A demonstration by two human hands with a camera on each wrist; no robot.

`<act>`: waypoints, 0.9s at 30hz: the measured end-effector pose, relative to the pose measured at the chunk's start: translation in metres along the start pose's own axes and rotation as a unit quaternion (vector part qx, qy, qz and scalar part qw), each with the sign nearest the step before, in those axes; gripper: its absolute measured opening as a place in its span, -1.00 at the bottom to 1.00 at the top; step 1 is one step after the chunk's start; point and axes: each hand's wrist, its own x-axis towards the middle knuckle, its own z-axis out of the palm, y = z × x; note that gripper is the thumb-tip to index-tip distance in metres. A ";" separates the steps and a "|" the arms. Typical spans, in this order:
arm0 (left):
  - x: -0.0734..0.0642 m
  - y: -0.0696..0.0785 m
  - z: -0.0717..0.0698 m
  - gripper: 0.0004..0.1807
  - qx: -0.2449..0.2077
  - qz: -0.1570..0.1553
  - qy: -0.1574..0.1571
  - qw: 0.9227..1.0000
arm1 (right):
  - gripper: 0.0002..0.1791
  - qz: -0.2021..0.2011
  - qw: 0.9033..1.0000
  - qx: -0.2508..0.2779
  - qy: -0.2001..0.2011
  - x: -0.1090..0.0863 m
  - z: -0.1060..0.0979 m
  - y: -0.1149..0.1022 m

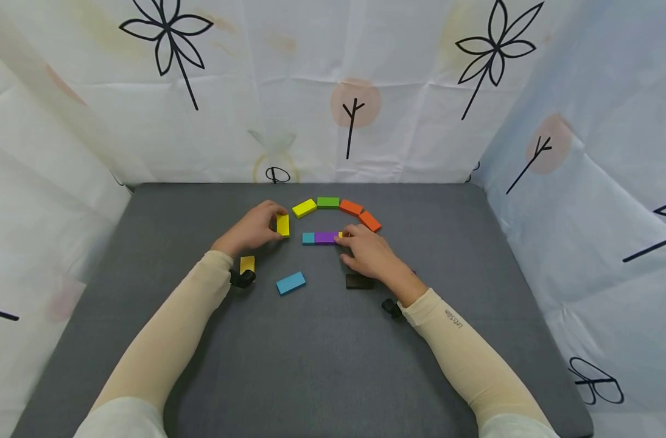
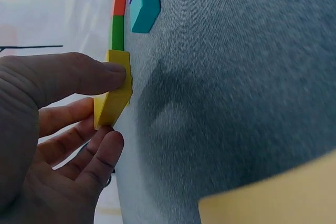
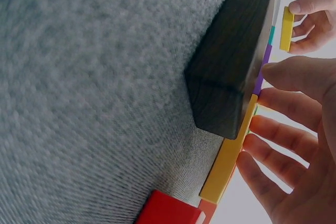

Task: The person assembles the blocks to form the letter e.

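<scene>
My left hand (image 1: 253, 226) pinches a yellow block (image 1: 283, 225) between thumb and fingers, at the left end of a curved line of blocks. That curve has another yellow block (image 1: 304, 208), a green block (image 1: 328, 202) and two orange blocks (image 1: 351, 207). Inside it lies a straight row: a teal block (image 1: 308, 239), a purple block (image 1: 325, 238) and a yellow-orange block (image 3: 228, 156). Over this row's right end is my right hand (image 1: 371, 252), its extended fingers at the yellow-orange block and its thumb apart. From above, the hand mostly hides that block.
A dark brown block (image 1: 359, 281) lies below the right hand, with a red block (image 3: 165, 208) near it, mostly behind the wrist from above. Nearer me are a blue block (image 1: 291, 283) and a pale yellow block (image 1: 248, 264) by the left wrist. Patterned curtains surround the grey table (image 1: 333, 365).
</scene>
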 end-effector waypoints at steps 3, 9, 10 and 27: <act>0.006 0.002 0.003 -0.34 0.002 0.002 -0.005 1.000 | -0.45 0.000 1.000 0.003 -0.002 0.000 0.000 0.000; 0.014 0.005 0.007 -0.34 0.002 0.003 -0.012 1.000 | -0.45 0.000 1.000 0.000 -0.003 0.000 0.002 0.002; 0.015 0.005 0.008 -0.34 0.002 0.003 -0.012 1.000 | -0.45 0.000 1.000 0.000 -0.003 0.000 0.002 0.002; 0.021 0.008 0.021 -0.33 -0.017 0.006 0.008 1.000 | -0.47 -0.005 1.000 -0.001 0.006 0.000 0.001 0.002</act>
